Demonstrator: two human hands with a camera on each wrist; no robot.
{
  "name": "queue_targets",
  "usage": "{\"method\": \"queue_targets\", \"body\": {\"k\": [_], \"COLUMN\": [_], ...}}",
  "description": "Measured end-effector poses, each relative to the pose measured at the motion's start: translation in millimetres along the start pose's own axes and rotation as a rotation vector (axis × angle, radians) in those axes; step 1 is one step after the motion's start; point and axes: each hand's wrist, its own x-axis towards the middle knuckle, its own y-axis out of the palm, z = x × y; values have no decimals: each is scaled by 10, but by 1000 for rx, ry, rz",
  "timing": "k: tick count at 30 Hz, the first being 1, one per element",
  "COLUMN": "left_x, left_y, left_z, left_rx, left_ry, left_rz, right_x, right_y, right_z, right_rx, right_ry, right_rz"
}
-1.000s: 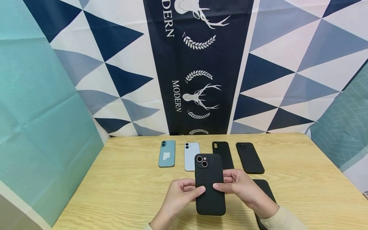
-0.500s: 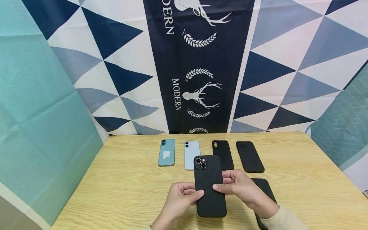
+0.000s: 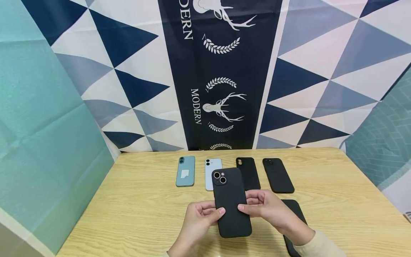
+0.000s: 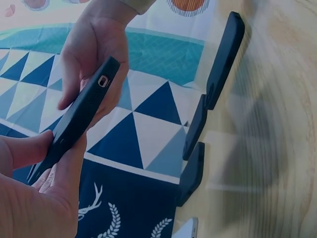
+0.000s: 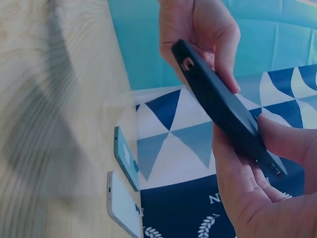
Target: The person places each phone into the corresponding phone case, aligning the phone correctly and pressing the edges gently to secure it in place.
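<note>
A phone in a matte black case (image 3: 232, 200) is held up over the table, its back and camera lenses towards the head view. My left hand (image 3: 200, 217) grips its left long edge, thumb on the back and fingers behind. On the opposite edge, my right hand (image 3: 268, 208) pinches it the same way. Both wrist views show the cased phone (image 4: 81, 121) edge-on, with a small port opening in its short end. The phone's front is hidden in the head view. It leans slightly, with its top to the left.
Along the back of the wooden table (image 3: 138, 203) lie a teal phone (image 3: 186, 166), a pale blue phone (image 3: 209, 178), a black phone case (image 3: 252, 175) and another black cased phone or case (image 3: 278, 175). A further black slab (image 3: 293, 208) lies partly under my right forearm.
The cased phone has risen slightly and its top has tipped to the left. Both hands keep their grip, and the things on the table stay where they were.
</note>
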Motion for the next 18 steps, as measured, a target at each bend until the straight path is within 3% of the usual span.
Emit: {"method": "queue_targets", "body": {"k": [7, 18], "left_x": [34, 90], "left_y": [-46, -60], "left_z": [-51, 28], "left_rx": [-2, -35], "left_ry": [26, 11], "left_rz": [-18, -2], "right_x": [-34, -72], "right_y": [10, 57], "right_z": [-65, -230], "right_rx": [39, 56], "right_ry": [-1, 58], "right_rz": [42, 17]}}
